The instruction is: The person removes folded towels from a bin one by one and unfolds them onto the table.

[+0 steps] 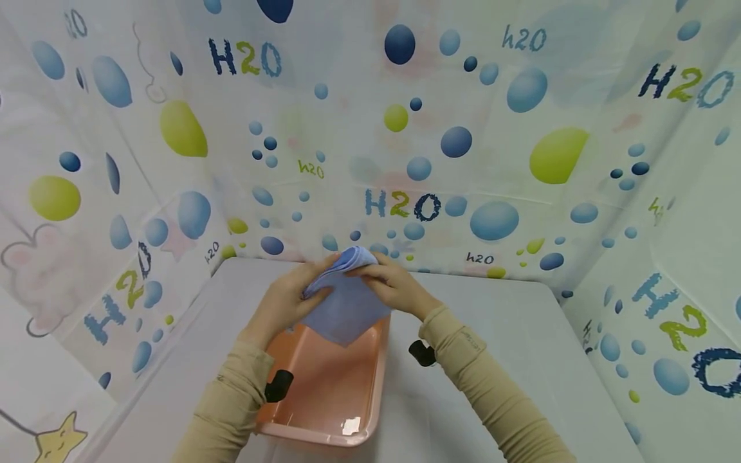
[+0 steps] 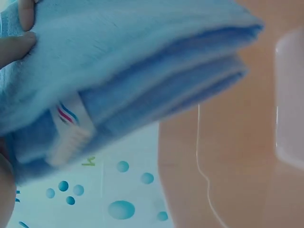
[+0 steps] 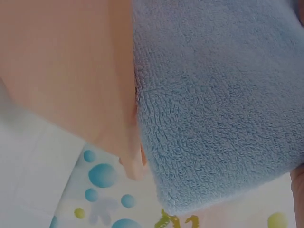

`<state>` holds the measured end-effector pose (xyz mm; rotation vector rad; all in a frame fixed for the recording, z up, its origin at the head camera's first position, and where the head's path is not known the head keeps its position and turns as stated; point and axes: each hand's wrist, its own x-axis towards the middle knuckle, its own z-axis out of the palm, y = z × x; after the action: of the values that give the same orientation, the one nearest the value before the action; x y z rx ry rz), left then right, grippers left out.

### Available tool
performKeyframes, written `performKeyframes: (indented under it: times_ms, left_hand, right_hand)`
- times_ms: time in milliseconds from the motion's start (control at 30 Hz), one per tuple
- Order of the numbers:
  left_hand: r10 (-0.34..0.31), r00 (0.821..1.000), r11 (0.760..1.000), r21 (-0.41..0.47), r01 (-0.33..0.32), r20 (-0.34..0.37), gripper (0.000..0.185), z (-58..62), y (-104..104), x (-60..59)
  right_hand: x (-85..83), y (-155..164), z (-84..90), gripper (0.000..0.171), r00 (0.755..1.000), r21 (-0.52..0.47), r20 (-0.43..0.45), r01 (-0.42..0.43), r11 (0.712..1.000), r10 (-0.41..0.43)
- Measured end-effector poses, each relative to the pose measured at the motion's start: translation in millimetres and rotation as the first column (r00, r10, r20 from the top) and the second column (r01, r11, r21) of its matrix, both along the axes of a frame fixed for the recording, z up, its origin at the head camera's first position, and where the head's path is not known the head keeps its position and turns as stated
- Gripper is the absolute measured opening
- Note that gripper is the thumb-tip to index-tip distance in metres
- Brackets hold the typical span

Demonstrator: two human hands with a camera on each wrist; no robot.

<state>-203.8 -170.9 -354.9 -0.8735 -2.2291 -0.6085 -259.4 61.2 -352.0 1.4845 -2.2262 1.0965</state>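
Observation:
Both hands hold up a folded light blue towel (image 1: 346,315) above the far end of a pink plastic basin (image 1: 332,386). On the towel's left side, the left hand (image 1: 289,297) grips the edge with thumb and fingers. The right hand (image 1: 393,281) pinches its upper right edge, with fingers curled over the top. In the left wrist view the towel (image 2: 128,52) shows several folded layers and a white label (image 2: 71,128). Looped terry fabric of the towel (image 3: 223,104) fills much of the right wrist view, beside the basin wall (image 3: 71,71).
The basin stands on a white table (image 1: 480,386), left of its middle. Behind and at both sides hangs a white curtain (image 1: 347,128) printed with bubbles and "H2O". A dark wrist device (image 1: 279,386) sits at the left cuff, another dark device (image 1: 422,353) at the right.

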Motion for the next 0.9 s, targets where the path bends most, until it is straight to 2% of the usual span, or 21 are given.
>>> performKeyframes:
  times_ms: [67,167,267,367,533,633,733,833,900]
  left_hand:
    - [-0.027,0.998,0.998,-0.054,0.024,-0.049,0.065,-2.0,-3,1.6]
    - [-0.069,0.993,0.993,-0.101,0.059,-0.098,0.053,-3.8,-7,3.7]
    - [-0.099,0.991,0.991,-0.102,0.089,-0.091,0.036,-5.7,-12,6.2]
    - [-0.097,0.993,0.993,-0.069,0.092,-0.061,0.027,-8.6,-17,9.7]
    - [-0.079,0.996,0.995,0.064,0.077,0.036,0.026,-14.5,-23,16.4]
    - [-0.112,0.989,0.978,0.186,0.092,0.096,0.027,-17.3,-24,17.1]
    - [-0.152,0.984,0.946,0.301,0.117,0.097,0.028,-19.8,-24,16.2]
    - [-0.168,0.985,0.919,0.368,0.138,0.050,0.031,-22.1,-23,15.4]
    - [-0.172,0.984,0.909,0.393,0.142,0.043,0.033,-22.4,-21,16.3]
  right_hand:
    - [0.2,1,-0.5,0.027,0.998,-0.033,0.062,-0.002,0.999,0.004]
    - [0.4,1,-0.6,0.027,0.994,-0.082,0.104,-0.013,0.997,0.022]
    - [0.1,1,-1.1,0.026,0.994,-0.129,0.106,-0.014,0.992,0.028]
    - [0.5,2,-1.4,0.025,0.994,-0.173,0.107,0.013,0.985,0.006]
    - [4.8,2,0.9,0.025,0.983,-0.235,0.178,0.077,0.969,-0.035]
    - [6.9,2,2.5,0.025,0.974,-0.275,0.224,0.101,0.956,-0.039]
    - [7.7,2,3.2,0.024,0.969,-0.318,0.244,0.119,0.941,-0.040]
    - [9.0,2,4.1,0.025,0.968,-0.361,0.248,0.136,0.922,-0.046]
    - [10.2,3,4.5,0.026,0.963,-0.391,0.264,0.162,0.906,-0.058]
